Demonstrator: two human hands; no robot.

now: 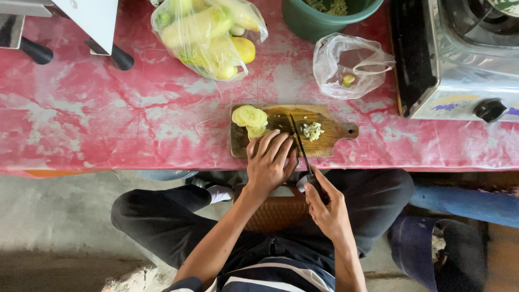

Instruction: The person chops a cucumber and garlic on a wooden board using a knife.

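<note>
Table: the pink and white marbled table point(108, 119) spans the view beyond both hands, carrying everything else.
Stove: a steel gas stove point(459, 59) sits well to the right of the right hand, its black knob facing the person.
Bag of produce: a clear bag of yellow-green vegetables point(208, 35) lies beyond the left hand, well apart from it.
Green tub: a green tub point(324, 16) stands farther out, past the board.
Small bag: a nearly empty clear plastic bag point(348, 67) lies just beyond the board's handle end.
Cutting board: the wooden cutting board point(330, 138) lies under the left hand's fingers at the table's near edge.
Left hand: the left hand point(268, 162) presses down on something on the board; it is covered, so I cannot tell what.
Right hand: the right hand point(327, 208) is clenched around the handle of the knife point(300, 143), whose blade lies just beside the left fingertips.
Slices: pale green slices point(250, 118) are stacked just beyond the left fingers.
Chopped bits: a small pile of chopped bits point(312, 130) lies right of the blade.
</note>
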